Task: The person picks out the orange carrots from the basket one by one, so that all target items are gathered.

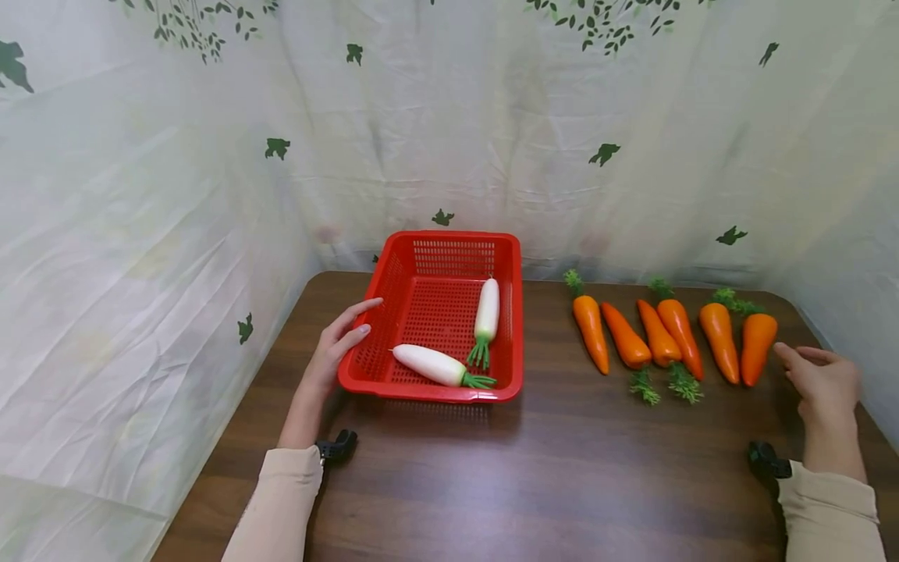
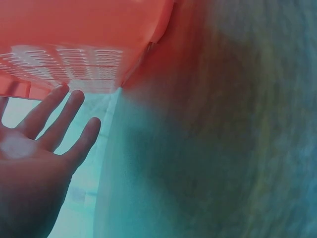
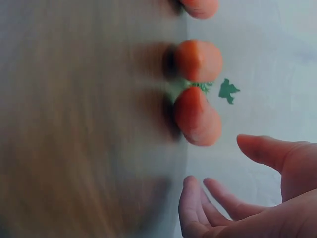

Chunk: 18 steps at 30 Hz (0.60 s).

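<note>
In the head view, a red plastic basket [image 1: 449, 394] stands on the table with two white radishes in it. One radish [image 1: 428, 364] lies along the near side, the other [image 1: 488, 308] along the right wall. My left hand [image 1: 333, 347] is at the basket's left rim, thumb and index finger reaching over it. The left wrist view shows its other fingers spread and nearly straight beside the slotted wall. My right hand [image 1: 825, 382] hovers just right of the rightmost carrot [image 1: 758, 347]. Its thumb and fingers stand apart with nothing between them in the right wrist view.
Several more orange carrots with green tops, among them one [image 1: 590, 332] at the row's left end, lie right of the basket. A wooden table [image 1: 562, 484] carries everything. Pale curtains with leaf prints [image 1: 548, 156] hang behind and at both sides.
</note>
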Motion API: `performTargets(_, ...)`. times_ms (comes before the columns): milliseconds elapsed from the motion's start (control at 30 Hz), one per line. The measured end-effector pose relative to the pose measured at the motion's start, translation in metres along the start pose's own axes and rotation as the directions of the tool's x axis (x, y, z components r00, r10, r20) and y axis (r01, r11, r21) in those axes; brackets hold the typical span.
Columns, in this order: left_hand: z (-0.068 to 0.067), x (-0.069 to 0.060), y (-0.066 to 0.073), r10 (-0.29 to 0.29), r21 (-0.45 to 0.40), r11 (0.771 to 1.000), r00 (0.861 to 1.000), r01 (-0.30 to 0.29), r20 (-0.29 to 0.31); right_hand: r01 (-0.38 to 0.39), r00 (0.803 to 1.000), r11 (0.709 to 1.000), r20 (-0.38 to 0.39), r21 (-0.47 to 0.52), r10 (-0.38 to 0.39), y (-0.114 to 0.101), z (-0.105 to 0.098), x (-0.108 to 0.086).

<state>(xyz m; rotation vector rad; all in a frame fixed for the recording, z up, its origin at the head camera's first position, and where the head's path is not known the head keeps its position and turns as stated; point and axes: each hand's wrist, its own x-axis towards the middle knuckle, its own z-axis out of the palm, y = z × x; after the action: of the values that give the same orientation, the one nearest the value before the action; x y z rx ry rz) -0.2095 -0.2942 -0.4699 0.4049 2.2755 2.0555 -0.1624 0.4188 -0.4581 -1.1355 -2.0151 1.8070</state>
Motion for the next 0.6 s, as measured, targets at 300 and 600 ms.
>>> performTargets(300, -0.003, -0.001, -0.002, -0.001, 0.018, 1.0, 1.0, 0.001, -0.003, 0.256, 0.956, 0.963, -0.124, -0.082, -0.264, 0.004, 0.01, -0.017)
performTargets(600, 0.001, -0.001, 0.001, -0.004, 0.027, 1.0, 1.0, 0.004, -0.001, 0.565, 0.808, 0.757, 0.037, -0.327, -0.588, -0.004, 0.045, -0.045)
